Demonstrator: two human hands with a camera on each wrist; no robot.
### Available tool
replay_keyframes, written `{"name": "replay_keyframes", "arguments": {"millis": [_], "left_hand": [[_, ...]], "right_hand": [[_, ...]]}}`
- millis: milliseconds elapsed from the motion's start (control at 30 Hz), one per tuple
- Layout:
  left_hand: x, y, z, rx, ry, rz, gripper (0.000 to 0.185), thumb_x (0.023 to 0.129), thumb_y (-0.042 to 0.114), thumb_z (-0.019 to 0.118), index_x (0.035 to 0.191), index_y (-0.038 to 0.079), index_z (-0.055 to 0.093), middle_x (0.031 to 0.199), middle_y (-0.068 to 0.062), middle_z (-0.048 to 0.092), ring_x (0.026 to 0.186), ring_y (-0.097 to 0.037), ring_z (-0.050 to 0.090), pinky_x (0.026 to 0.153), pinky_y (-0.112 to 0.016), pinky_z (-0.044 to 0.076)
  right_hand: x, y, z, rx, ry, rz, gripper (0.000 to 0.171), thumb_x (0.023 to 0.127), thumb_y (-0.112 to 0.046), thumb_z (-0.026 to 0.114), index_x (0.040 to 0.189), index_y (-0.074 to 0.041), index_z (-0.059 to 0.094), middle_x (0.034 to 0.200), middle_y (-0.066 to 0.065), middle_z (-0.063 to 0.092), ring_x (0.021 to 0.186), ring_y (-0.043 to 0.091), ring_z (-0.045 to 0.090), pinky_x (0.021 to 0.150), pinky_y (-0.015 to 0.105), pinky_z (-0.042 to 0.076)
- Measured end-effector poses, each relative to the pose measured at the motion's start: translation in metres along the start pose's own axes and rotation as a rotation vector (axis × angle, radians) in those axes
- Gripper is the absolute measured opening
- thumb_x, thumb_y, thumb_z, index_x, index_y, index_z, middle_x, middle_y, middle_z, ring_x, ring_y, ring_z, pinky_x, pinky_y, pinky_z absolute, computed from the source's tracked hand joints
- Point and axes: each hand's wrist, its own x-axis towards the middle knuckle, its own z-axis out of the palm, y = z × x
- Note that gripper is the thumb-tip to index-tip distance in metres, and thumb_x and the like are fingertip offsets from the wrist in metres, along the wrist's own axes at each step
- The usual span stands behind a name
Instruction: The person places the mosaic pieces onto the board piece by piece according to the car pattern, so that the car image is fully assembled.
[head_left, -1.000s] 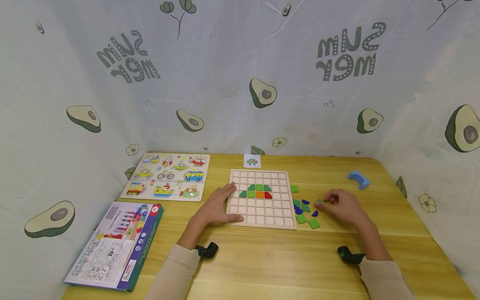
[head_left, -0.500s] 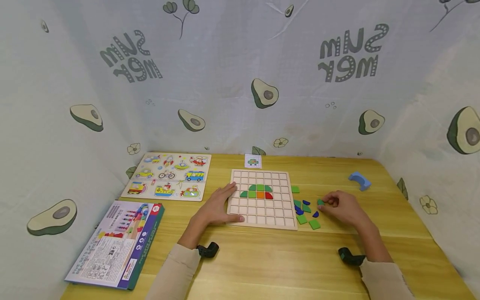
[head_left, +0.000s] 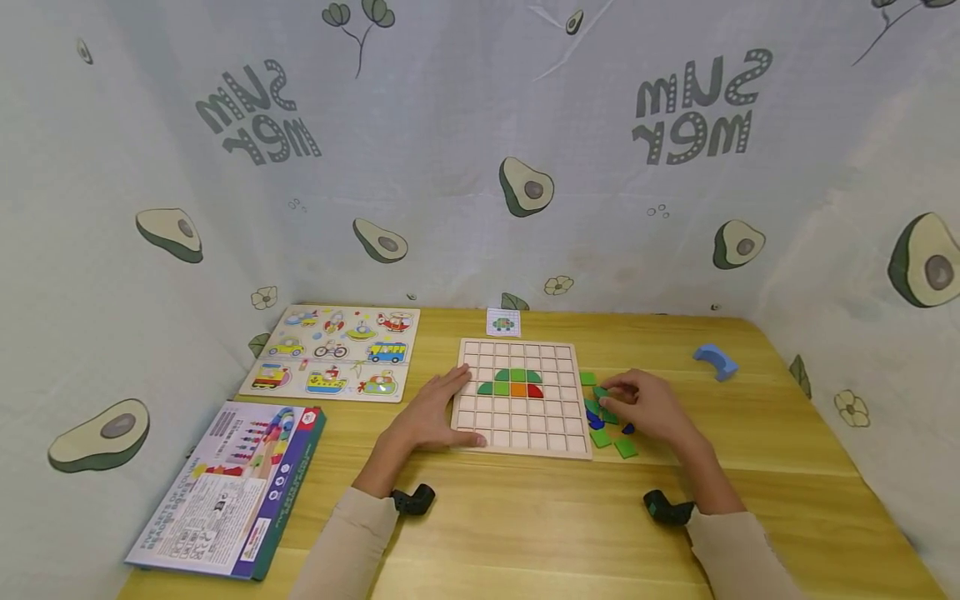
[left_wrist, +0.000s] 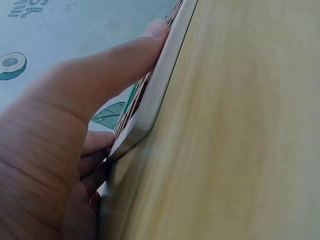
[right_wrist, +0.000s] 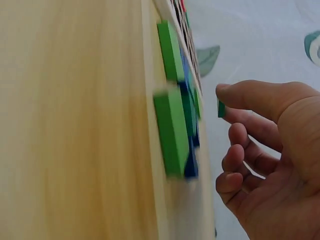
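Observation:
My left hand (head_left: 431, 412) rests at the left edge and near-left corner of a wooden grid board (head_left: 558, 417). In the left wrist view the thumb (left_wrist: 120, 57) lies along the board's rim, with the fingers spread at its side. Green, orange and red tiles sit in the board's middle cells, forming a dome over a row. My right hand (head_left: 648, 404) pinches a small dark green tile (head_left: 601, 392) between thumb and forefinger, above the loose pieces. From the right wrist, only this tile's edge (right_wrist: 221, 108) shows; the other fingers are curled.
Loose green square tiles (head_left: 626, 448) and blue curved pieces (head_left: 628, 428) lie right of the board. Behind it is a pattern card (head_left: 503, 322). A vehicle puzzle (head_left: 356, 385) and a box (head_left: 217, 492) stand left; a blue arch block (head_left: 716, 362) lies far right.
My right hand picks the dark green tile up from the table and carries it left, over the loose pieces. My left hand stays at the board.

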Motion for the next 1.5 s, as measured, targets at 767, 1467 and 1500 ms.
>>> {"name": "replay_keyframes", "arguments": {"millis": [767,1467,1500], "left_hand": [[0.002,0.002,-0.001,-0.016,0.003,-0.012,0.12,0.073,0.067,0.081,0.164,0.01,0.028,0.174,-0.001,0.02,0.16,-0.024,0.02,0.132,-0.048,0.015],[0.0,0.004,-0.002,-0.021,0.007,-0.015,0.119,0.074,0.066,0.082,0.164,0.011,0.028,0.174,0.0,0.02,0.16,-0.024,0.019,0.131,-0.049,0.017],[0.0,0.004,-0.002,-0.02,0.007,-0.011,0.119,0.074,0.066,0.082,0.164,0.01,0.028,0.173,-0.001,0.02,0.16,-0.024,0.019,0.131,-0.05,0.017]], "right_hand": [[0.035,-0.068,0.058,0.115,-0.066,-0.162,0.02,0.09,-0.014,0.08,0.108,-0.005,0.079,0.085,0.002,0.06,0.073,0.015,0.049,0.062,0.023,0.04],[0.05,-0.114,0.098,0.14,-0.16,-0.155,0.02,0.088,-0.018,0.083,0.106,-0.01,0.08,0.081,-0.001,0.06,0.073,0.014,0.05,0.063,0.024,0.043],[0.05,-0.115,0.1,0.142,-0.164,-0.15,0.02,0.088,-0.018,0.083,0.106,-0.01,0.08,0.082,-0.001,0.061,0.072,0.014,0.05,0.063,0.024,0.043]]}}
